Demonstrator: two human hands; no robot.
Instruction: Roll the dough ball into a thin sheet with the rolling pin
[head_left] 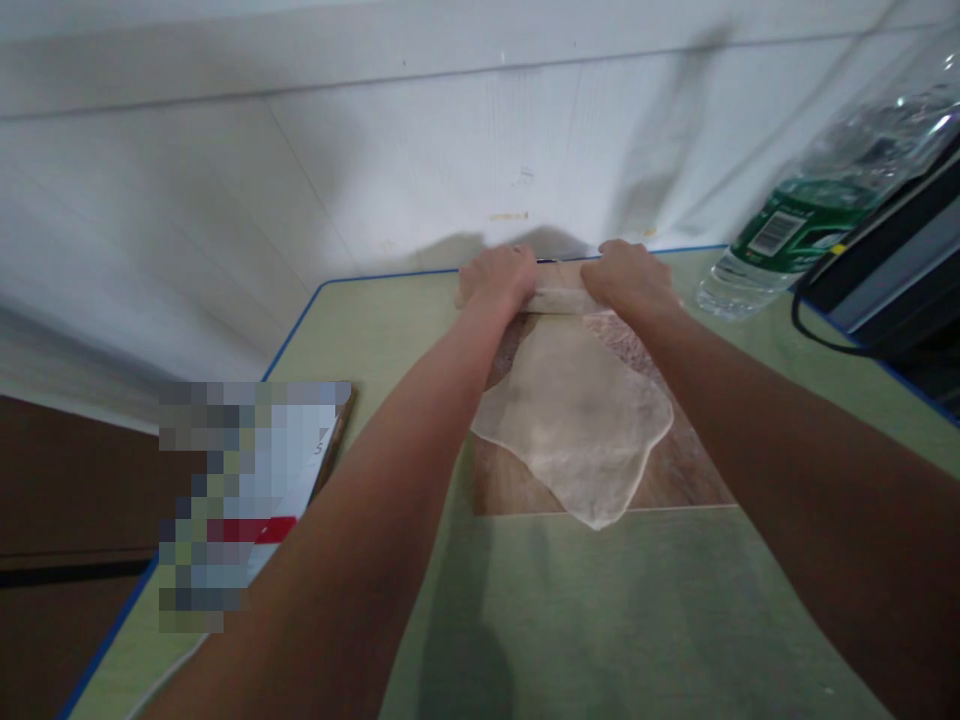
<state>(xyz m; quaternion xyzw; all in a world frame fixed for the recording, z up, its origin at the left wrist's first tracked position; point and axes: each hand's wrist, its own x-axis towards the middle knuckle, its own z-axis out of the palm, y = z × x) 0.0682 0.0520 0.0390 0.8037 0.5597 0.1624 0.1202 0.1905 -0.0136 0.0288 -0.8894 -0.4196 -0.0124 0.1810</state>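
A thin, pale sheet of dough point(577, 410) with pointed corners lies on a wood-patterned board point(517, 485), its near corner reaching past the board's front edge. Across the far end of the dough is a light-coloured rolling pin point(568, 301). My left hand point(499, 277) is closed around the pin's left end, and my right hand point(628, 275) grips its right end. Both arms stretch far forward, with the hands close to the wall. The pin's ends are mostly hidden by my fingers.
A clear plastic bottle with a green label point(795, 225) stands at the right, beside a dark object with a black cable point(825, 345). Left of my forearm lies a partly pixelated flat item point(300, 450). The white wall point(420, 160) borders the blue-edged green table point(390, 330).
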